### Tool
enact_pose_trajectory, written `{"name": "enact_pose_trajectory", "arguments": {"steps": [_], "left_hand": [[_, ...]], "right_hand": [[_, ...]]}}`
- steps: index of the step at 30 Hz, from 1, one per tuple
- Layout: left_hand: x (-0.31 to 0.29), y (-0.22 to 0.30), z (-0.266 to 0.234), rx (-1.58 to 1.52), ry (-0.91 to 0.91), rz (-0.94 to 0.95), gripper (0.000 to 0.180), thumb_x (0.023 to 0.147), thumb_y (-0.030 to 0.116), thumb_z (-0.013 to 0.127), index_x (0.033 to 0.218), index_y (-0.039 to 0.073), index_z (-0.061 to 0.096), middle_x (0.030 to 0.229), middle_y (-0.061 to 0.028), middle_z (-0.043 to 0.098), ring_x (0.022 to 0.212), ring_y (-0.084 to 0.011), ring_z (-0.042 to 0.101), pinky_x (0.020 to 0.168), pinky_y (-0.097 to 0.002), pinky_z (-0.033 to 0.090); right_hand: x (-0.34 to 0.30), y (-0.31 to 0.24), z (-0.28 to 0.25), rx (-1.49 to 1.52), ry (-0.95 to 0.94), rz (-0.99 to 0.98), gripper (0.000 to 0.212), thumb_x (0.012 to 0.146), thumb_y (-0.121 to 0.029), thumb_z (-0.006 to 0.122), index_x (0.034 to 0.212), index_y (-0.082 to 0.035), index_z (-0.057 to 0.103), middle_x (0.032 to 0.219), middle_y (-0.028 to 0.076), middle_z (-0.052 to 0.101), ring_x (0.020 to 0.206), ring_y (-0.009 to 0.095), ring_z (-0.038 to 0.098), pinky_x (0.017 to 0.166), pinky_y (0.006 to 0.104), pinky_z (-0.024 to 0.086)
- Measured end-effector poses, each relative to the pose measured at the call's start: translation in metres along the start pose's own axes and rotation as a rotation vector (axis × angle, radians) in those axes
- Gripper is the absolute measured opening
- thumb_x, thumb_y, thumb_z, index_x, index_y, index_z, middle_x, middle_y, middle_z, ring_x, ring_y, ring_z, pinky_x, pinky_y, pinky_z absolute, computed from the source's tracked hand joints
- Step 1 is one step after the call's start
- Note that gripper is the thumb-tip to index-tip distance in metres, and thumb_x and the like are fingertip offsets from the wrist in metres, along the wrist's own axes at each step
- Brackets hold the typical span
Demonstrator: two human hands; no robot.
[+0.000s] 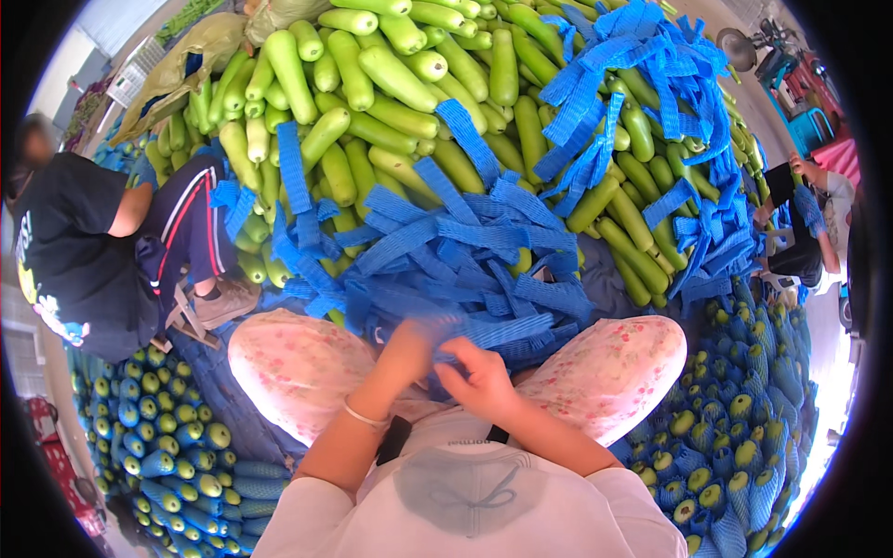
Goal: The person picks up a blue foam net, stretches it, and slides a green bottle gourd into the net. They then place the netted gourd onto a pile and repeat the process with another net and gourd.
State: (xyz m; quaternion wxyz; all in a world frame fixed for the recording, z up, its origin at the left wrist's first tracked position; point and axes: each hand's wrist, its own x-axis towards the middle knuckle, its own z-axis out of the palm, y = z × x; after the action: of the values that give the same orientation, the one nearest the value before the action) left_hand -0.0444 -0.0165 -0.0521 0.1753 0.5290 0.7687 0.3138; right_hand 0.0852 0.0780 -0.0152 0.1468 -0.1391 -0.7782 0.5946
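Observation:
Both my hands meet in front of my lap, at the near edge of a heap of flat blue foam net sleeves [437, 244]. My left hand [414, 342] is smeared by motion, and its fingers blend into the blue behind them. Close beside it, my right hand [477, 374] has its fingers curled toward the thumb; whatever they hold is hidden. Beyond the sleeves rises a big pile of long green gourds [395, 74], bare and smooth. More sleeves lie strewn over the gourds [633, 237] on the right.
Gourds in blue nets are stacked at my left [158, 437] and right [735, 446]. A person in a dark shirt [84, 232] sits on a low stool at the left; another person [809, 214] is at the far right. A yellowish sack [200, 56] lies at the back left.

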Motion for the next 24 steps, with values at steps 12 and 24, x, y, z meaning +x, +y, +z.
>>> {"name": "enact_pose_trajectory", "arguments": {"steps": [12, 24], "left_hand": [[-0.003, 0.009, 0.030, -1.166, 0.069, -0.258, 0.034, 0.090, 0.012, 0.045, 0.122, 0.001, 0.049, 0.123, -0.0136, 0.054, 0.110, -0.0238, 0.053, 0.098, -0.0365, 0.041], [0.048, -0.005, 0.009, -1.798, -0.027, -0.524, 0.037, 0.091, 0.011, 0.047, 0.127, 0.002, 0.047, 0.127, -0.0124, 0.050, 0.116, -0.0193, 0.049, 0.100, -0.0329, 0.039]], "right_hand": [[0.018, -0.017, -0.013, 0.528, 0.092, 0.069, 0.016, 0.082, -0.002, 0.062, 0.097, -0.003, 0.057, 0.075, 0.006, 0.060, 0.061, 0.007, 0.055, 0.054, 0.0223, 0.044], [0.006, -0.018, 0.013, 0.448, -0.155, 0.180, 0.010, 0.084, -0.004, 0.062, 0.094, -0.004, 0.059, 0.073, 0.000, 0.059, 0.060, 0.004, 0.052, 0.054, 0.0201, 0.042]]}}
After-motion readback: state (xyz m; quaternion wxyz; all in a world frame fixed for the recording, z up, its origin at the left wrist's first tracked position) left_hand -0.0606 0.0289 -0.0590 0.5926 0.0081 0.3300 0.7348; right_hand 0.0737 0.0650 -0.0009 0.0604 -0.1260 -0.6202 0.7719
